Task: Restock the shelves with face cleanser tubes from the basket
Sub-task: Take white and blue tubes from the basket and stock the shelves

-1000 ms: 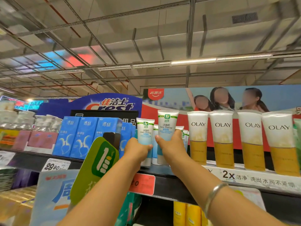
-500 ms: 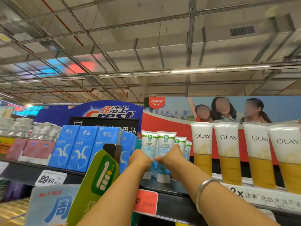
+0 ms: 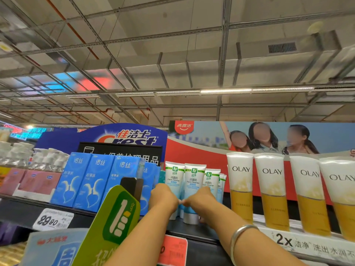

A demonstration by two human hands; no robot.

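Placing step: your left hand [image 3: 163, 198] is wrapped on one face cleanser tube [image 3: 173, 181], your right hand [image 3: 199, 199] on the next [image 3: 194, 189], both standing on the shelf [image 3: 192, 230] btwn blue boxes [image 3: 84, 181] & Olay tubes [image 3: 240, 185]. Next, prob: let go, back to the basket, not in view.

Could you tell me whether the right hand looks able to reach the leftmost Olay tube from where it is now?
Probably yes: the right hand is beside the leftmost Olay tube, with only open shelf between them.
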